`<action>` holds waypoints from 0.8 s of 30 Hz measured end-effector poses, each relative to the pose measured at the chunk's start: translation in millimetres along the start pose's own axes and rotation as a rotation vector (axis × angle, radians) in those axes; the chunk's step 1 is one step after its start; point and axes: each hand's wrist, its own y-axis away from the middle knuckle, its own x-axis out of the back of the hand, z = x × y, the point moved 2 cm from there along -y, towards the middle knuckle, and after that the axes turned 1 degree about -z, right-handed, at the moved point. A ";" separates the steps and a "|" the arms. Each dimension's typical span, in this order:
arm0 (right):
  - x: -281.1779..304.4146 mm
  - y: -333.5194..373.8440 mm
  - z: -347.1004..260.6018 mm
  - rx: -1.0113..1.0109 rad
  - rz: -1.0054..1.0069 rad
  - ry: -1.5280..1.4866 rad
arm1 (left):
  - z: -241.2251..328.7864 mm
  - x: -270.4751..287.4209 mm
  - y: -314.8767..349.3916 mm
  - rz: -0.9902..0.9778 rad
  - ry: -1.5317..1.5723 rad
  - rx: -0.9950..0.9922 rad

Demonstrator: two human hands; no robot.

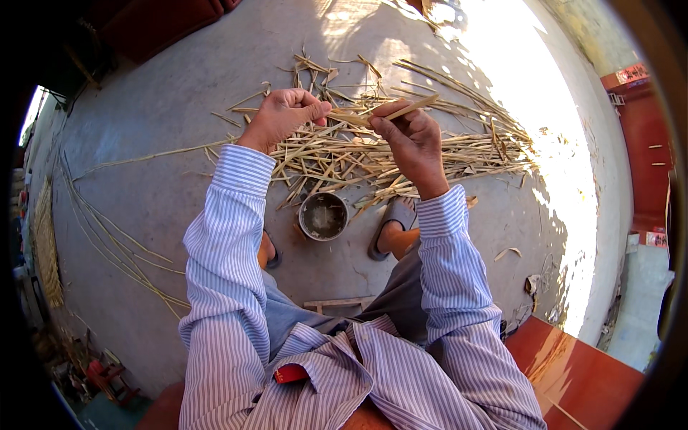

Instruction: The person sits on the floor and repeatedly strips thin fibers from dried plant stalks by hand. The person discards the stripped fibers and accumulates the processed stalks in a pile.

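Observation:
Dry straw-coloured leaf strips [349, 117] stretch between my two hands, raised over a loose pile on the floor. My left hand [285, 118] is closed, its thumb and forefinger pinching the strips' left end. My right hand [410, 136] also pinches them, and one flat strip [419, 107] sticks out past its fingers to the right. Beneath both hands lies the pile of dry leaf strips [337, 159], fanned out to the right. A long thin strand [154, 155] runs left along the floor from near my left wrist; whether it joins the held strips I cannot tell.
A round metal pot [323, 216] with murky contents stands between my feet, beside a grey slipper [393, 222]. Long thin stems [118, 244] lie at left near a braided straw bundle [47, 247]. A red-brown board [573, 373] is at lower right, and red doors [645, 150] stand at far right.

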 end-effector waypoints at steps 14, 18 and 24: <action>8.8 0.9 -8.9 -0.078 -0.025 -0.075 | -14.0 18.1 -0.8 0.200 0.213 -0.129; 14.5 0.3 -9.1 -0.187 0.072 -0.201 | -28.3 49.3 -3.3 0.489 -0.008 -0.207; 18.1 -5.2 -2.7 -0.269 0.211 -0.403 | -10.0 35.6 12.1 0.649 -0.820 -0.672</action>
